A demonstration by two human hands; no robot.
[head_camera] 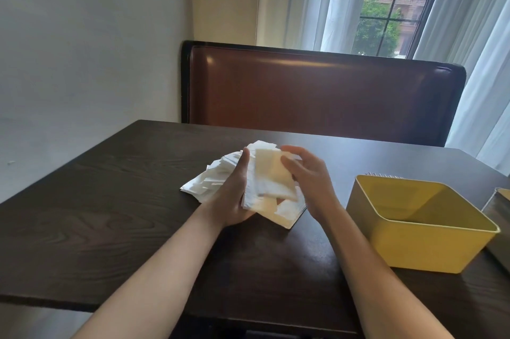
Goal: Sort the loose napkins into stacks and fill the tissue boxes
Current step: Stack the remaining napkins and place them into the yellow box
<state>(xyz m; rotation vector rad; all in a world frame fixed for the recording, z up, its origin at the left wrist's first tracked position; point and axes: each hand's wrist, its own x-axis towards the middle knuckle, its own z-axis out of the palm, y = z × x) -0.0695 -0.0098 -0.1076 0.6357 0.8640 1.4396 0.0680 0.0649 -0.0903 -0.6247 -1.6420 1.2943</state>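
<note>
My left hand (230, 195) grips a bunch of napkins (269, 187) above the tabletop (110, 200). My right hand (309, 175) pinches the top napkin.

Both hands meet over a dark wooden tabletop (110, 195). The left hand (234, 195) holds a bundle of white napkins (270, 187) from below, thumb up along its left edge. The right hand (306, 173) touches the bundle's right side with curled fingers (289, 166). More loose napkins (209, 181) lie scattered behind the left hand. To the right stands an open yellow box (430, 244), with a second box (501, 228) just beside it at the frame's edge.
</note>
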